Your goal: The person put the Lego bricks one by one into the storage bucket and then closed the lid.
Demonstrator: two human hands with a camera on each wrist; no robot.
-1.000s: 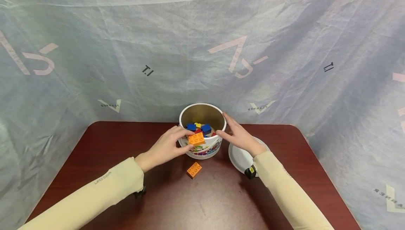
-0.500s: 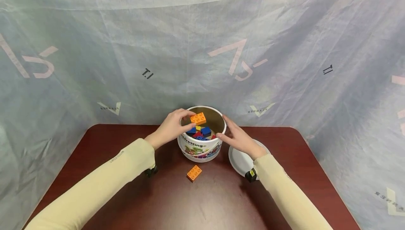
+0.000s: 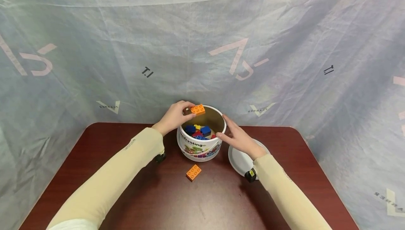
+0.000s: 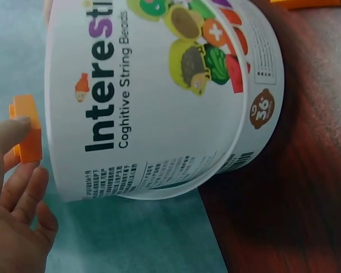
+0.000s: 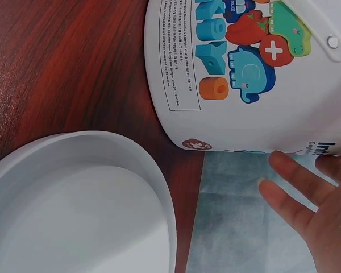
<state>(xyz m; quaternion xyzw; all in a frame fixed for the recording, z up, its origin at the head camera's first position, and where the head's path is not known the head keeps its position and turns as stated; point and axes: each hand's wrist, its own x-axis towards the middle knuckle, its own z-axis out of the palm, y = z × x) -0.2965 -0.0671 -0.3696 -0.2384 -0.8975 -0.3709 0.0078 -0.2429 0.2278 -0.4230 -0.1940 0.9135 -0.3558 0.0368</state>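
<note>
My left hand (image 3: 175, 117) pinches an orange toy brick (image 3: 198, 109) between thumb and fingers, over the left back part of a white bucket's mouth. The left wrist view shows this brick (image 4: 27, 129) beside the rim. The white bucket (image 3: 202, 151) stands upright with printed pictures on its wall; blue, red and yellow bricks (image 3: 205, 131) lie inside. Against the bucket's right side rests my right hand (image 3: 239, 137), fingers extended and thumb at the rim. A second orange brick (image 3: 193, 172) lies on the table in front of the bucket.
A white round lid (image 3: 238, 160) lies on the dark red table (image 3: 221, 202) right of the bucket, partly under my right forearm. A grey printed sheet (image 3: 177, 47) hangs behind the table and at both sides.
My left hand has carried the orange brick up and away from me, from the bucket's front to over its mouth. My right hand has kept its place on the bucket.
</note>
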